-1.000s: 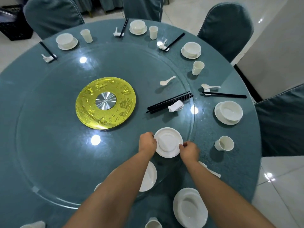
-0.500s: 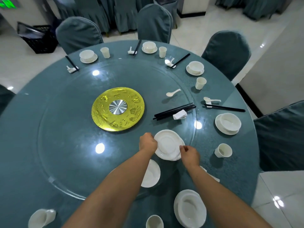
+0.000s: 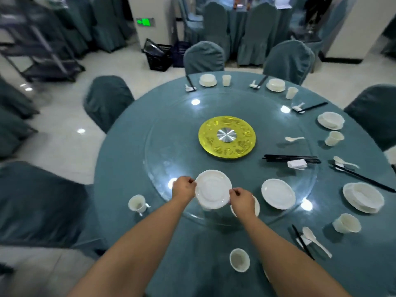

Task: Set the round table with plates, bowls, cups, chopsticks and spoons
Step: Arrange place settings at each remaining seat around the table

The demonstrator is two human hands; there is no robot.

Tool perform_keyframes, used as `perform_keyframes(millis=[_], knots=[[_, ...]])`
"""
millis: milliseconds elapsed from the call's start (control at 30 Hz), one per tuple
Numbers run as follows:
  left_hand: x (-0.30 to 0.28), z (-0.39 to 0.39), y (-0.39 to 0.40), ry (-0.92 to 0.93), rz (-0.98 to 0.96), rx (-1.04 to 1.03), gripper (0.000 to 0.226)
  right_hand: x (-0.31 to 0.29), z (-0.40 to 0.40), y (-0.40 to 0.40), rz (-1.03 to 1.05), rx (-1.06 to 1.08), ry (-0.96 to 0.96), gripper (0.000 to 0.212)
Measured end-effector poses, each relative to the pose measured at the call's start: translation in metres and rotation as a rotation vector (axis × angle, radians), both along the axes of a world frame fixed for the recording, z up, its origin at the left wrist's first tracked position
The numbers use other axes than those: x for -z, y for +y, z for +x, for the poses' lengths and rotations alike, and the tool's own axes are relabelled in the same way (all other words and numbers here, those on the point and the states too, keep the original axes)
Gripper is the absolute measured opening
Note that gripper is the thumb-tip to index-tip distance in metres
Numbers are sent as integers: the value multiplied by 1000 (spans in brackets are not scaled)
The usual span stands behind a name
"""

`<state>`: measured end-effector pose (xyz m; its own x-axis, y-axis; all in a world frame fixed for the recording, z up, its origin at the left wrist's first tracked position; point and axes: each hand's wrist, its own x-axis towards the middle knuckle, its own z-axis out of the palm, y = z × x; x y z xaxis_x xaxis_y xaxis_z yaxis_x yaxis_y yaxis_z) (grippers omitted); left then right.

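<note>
Overhead, lights glare off the teal round table [image 3: 132, 159].

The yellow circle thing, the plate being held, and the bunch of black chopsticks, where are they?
yellow circle thing [image 3: 207, 138]: head view, on its gold ring.
held plate [image 3: 213, 189]: head view, on its middle.
black chopsticks bunch [image 3: 278, 157]: head view, along the sticks.

— What is the plate [image 3: 213, 189] like?
— Glossy white ceramic by its look, smooth. My desk [image 3: 132, 163] wears matt teal cloth under a clear, shiny glass turntable [image 3: 171, 151].
— The centre?
— Gold disc [image 3: 227, 137], brushed metal hub [image 3: 226, 135].
</note>
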<state>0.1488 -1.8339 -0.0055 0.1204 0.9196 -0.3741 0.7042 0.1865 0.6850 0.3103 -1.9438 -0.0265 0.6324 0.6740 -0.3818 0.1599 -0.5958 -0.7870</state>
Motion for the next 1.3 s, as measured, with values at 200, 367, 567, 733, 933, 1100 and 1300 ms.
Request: perform_keyframes(millis=[200,367,567,733,933,1100,1300], knots=[[16,-122,-35,6,-46,-177,16,14,-102,-3,-94,-204,28,25],[55,-195,-71,47,-153,-273,17,48,-168,-21,-175,-305,85,21],[101,-236,-98,58,-243,-338,14,87,-208,-43,-254,-329,138,18],[129,-255,-98,28,-257,-421,14,110,-229,-40,-260,-321,158,19],[148,-268,-93,165,-203,-332,20,128,-233,-30,-328,-380,22,18],[159,-293,-85,466,-110,-15,63,126,-228,-18,-189,-429,-234,15],[169,-302,-64,615,-379,177,89,124,-218,17,-268,-686,-636,62]])
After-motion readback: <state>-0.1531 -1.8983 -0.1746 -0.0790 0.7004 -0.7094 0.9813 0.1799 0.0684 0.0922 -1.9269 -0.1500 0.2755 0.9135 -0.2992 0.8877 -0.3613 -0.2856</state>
